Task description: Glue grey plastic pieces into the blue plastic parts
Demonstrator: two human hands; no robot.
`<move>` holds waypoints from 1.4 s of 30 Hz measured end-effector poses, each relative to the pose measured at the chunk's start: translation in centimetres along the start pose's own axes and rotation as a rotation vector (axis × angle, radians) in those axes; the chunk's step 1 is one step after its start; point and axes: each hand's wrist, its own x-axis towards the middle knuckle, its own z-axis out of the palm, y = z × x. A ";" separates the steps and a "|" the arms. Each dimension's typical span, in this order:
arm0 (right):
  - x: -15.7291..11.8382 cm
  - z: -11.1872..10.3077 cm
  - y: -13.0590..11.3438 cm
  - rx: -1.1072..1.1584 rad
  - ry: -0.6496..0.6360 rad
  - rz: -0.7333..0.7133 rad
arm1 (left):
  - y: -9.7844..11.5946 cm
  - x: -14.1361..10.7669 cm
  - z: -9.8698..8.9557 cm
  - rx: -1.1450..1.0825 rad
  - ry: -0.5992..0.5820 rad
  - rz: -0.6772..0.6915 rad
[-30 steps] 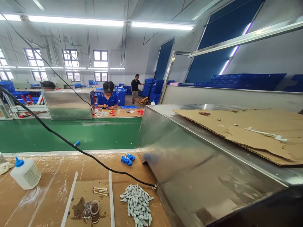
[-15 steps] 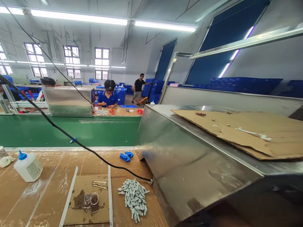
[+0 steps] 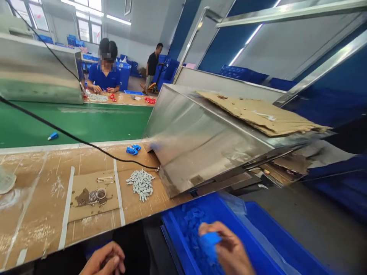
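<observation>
My right hand [image 3: 233, 250] grips a blue plastic part [image 3: 210, 242] above a blue bin [image 3: 174, 236]; motion blurs both hand and part. Many similar blue parts [image 3: 190, 219] lie inside the bin. My left hand [image 3: 104, 260] is low in the view at the table's front edge, fingers curled inward, and no object shows in it. On the table, a pile of small pale grey-green parts [image 3: 141, 184] lies beside a taped cardboard piece [image 3: 86, 214]. Several blue parts [image 3: 133, 149] sit farther back.
On the cardboard are two small cups [image 3: 101, 194] amid brown liquid, with cotton swabs [image 3: 104, 179] behind. A black cable [image 3: 71, 132] crosses the table to a slanted metal housing [image 3: 195, 141]. A person in blue [image 3: 104, 76] works across the green belt [image 3: 100, 122].
The view has turned down and to the right. Both my hands and the blue bin have come into sight, with a blue part in my right hand.
</observation>
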 end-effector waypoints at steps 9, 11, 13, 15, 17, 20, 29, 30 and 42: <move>-3.4 16.5 -1.1 0.421 -0.305 0.243 | 4.2 1.6 2.3 0.149 0.209 0.207; -2.8 16.6 -1.0 0.386 -0.366 0.166 | 4.6 1.0 2.1 0.265 0.294 0.246; -2.1 16.5 -1.6 0.363 -0.407 0.086 | 4.9 0.4 1.6 0.342 0.303 0.292; -1.7 16.7 -2.5 0.398 -0.419 0.055 | 5.1 -0.2 1.0 0.392 0.285 0.342; -1.6 17.2 -3.2 0.484 -0.427 0.098 | 5.1 -0.8 0.4 0.455 0.285 0.385; -2.1 18.6 -3.5 0.649 -0.443 0.289 | 5.0 -1.4 -0.2 0.555 0.299 0.463; -2.2 19.4 0.6 0.780 -0.658 0.412 | 5.2 -0.6 -1.9 0.541 0.365 0.541; -1.3 18.6 1.6 0.647 -0.619 0.332 | 4.9 -0.5 -2.0 0.495 0.405 0.517; 11.4 13.3 11.1 -0.567 -0.053 -0.216 | 4.2 -0.6 -2.2 -0.158 0.563 0.353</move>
